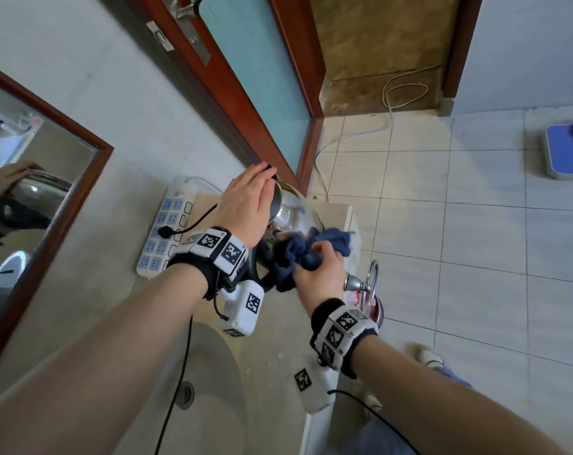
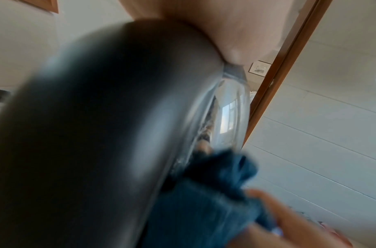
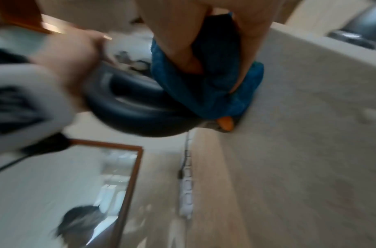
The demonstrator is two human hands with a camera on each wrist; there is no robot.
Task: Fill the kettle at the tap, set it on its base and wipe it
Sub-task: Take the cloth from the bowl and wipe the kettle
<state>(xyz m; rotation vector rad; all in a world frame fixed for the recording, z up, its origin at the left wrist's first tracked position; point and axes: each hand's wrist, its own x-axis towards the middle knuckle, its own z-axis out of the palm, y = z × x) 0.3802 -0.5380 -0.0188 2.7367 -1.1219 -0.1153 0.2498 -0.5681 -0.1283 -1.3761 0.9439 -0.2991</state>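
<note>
A steel kettle [image 1: 295, 213] with a black handle [image 1: 262, 257] stands at the far end of the counter; its base is hidden beneath it. My left hand [image 1: 249, 195] lies flat on the kettle's top with straight fingers. My right hand [image 1: 321, 267] grips a bunched dark blue cloth [image 1: 311, 249] and presses it against the kettle's near side. The left wrist view shows the shiny kettle body [image 2: 229, 109] and the cloth [image 2: 214, 193] against it. The right wrist view is blurred, with the cloth [image 3: 214, 75] over the black handle [image 3: 140, 114].
A white power strip [image 1: 166, 228] with a black plug lies along the wall left of the kettle. The tap [image 1: 367, 284] stands at the counter's right edge, the sink basin [image 1: 196, 389] in front. A framed mirror [image 1: 32, 192] hangs left, a door [image 1: 255, 77] behind.
</note>
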